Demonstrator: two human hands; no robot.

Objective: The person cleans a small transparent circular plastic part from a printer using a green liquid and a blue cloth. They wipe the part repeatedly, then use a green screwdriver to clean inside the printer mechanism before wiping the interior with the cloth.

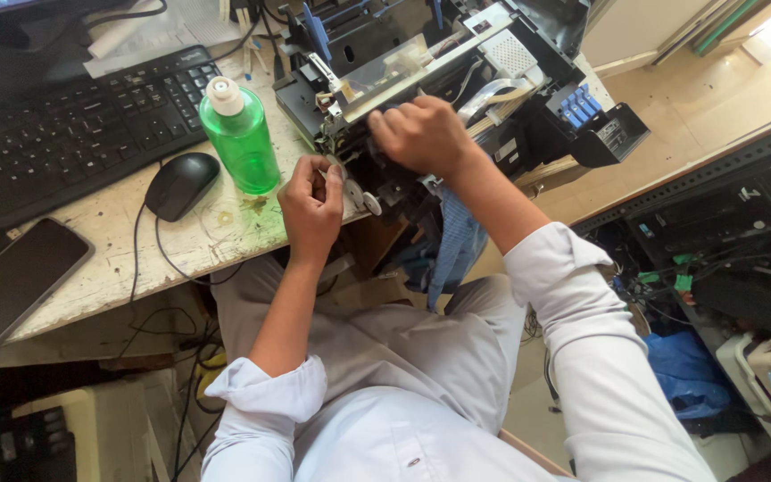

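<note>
An opened printer with its cover off rests on the worn desk, hanging partly over the near edge. My left hand pinches a small white part at the printer's lower left corner, next to a white gear. My right hand is closed over the front of the mechanism, fingers curled on a dark part there. A blue cloth hangs below the printer, above my lap. What my right fingers grip is hidden.
A green plastic bottle with a white cap stands just left of the printer. Beside it lie a black mouse, a black keyboard and a dark phone. Another dismantled machine and tangled wires fill the right.
</note>
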